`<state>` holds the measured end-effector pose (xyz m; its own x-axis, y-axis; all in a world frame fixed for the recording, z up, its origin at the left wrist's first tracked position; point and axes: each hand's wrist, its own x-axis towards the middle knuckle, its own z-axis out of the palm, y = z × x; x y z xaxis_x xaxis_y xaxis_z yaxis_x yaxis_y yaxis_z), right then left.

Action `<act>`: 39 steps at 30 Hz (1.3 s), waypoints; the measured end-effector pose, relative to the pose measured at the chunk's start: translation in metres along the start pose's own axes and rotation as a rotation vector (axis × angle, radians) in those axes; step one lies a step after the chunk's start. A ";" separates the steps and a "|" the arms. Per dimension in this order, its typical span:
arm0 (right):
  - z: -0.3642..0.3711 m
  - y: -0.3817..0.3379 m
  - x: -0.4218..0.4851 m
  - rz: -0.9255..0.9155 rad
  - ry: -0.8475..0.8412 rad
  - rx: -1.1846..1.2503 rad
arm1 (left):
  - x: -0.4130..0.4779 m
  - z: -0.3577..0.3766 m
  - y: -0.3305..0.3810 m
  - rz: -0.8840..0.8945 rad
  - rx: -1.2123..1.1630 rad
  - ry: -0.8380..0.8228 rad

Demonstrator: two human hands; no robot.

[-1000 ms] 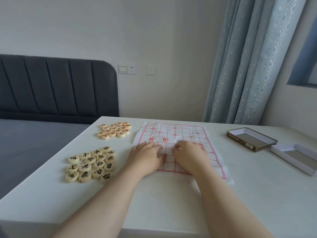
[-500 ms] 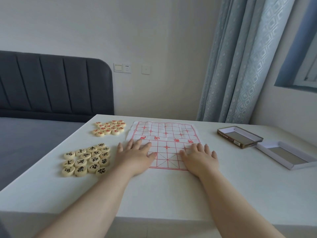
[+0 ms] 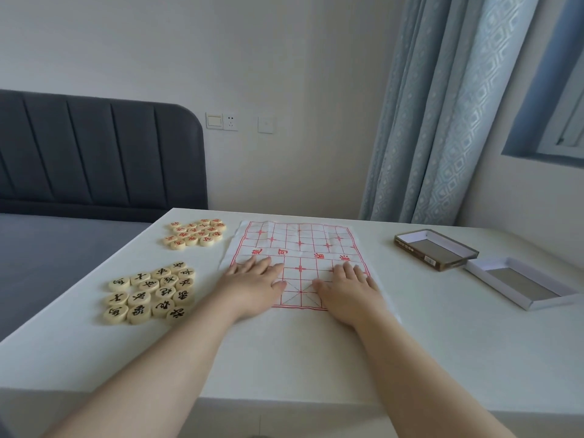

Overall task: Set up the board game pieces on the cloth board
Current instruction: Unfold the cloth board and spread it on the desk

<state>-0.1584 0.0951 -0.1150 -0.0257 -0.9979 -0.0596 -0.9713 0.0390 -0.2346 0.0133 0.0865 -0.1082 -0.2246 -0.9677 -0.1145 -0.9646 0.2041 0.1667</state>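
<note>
My left hand (image 3: 252, 287) and right hand (image 3: 349, 294) both lie flat, palms down and fingers straight, on the near half of the cloth xiangqi board (image 3: 300, 245) in the middle of the frame. The hands are apart, one on each side of the red diagonal-crossed square at the near edge, and they grip nothing; they only press on the cloth. The board is spread on the white table (image 3: 316, 358), with creases showing in its far half and no pieces on it.

Left of the board, near my left hand, a cluster of round pieces with black characters (image 3: 151, 292) lies face up on the table. Further up the frame, beside the board's far left corner, sits a smaller-looking cluster of pieces with red characters (image 3: 196, 233).

At the right of the frame a brown-sided box half (image 3: 436, 248) and a white box half (image 3: 521, 282) lie open, close beside each other. A dark padded headboard (image 3: 94, 153) fills the left and a blue patterned curtain (image 3: 442, 105) hangs upper right.
</note>
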 end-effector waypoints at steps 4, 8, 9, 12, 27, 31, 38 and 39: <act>-0.021 -0.013 0.017 -0.116 0.178 -0.008 | 0.012 -0.028 0.006 0.074 -0.087 0.329; -0.053 -0.035 0.063 -0.196 0.203 0.039 | 0.054 -0.050 0.017 0.181 -0.087 0.427; -0.055 -0.039 0.077 -0.196 0.204 0.034 | 0.068 -0.052 0.017 0.191 -0.057 0.429; -0.043 -0.043 0.119 -0.176 0.204 0.049 | 0.114 -0.048 0.014 0.142 -0.057 0.455; -0.009 0.012 0.148 0.068 0.041 -0.094 | 0.147 -0.011 -0.015 -0.141 0.010 0.045; -0.014 0.028 0.148 0.144 0.037 -0.090 | 0.144 -0.012 -0.014 -0.178 -0.021 0.059; -0.017 0.004 0.152 -0.043 0.231 -0.201 | 0.156 -0.028 -0.005 -0.112 0.045 0.115; -0.016 -0.006 0.155 -0.078 0.205 -0.156 | 0.160 -0.027 -0.003 -0.066 0.051 0.147</act>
<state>-0.1601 -0.0606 -0.1069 0.0187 -0.9879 0.1539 -0.9965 -0.0310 -0.0775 -0.0159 -0.0727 -0.1000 -0.1419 -0.9897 0.0212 -0.9832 0.1434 0.1130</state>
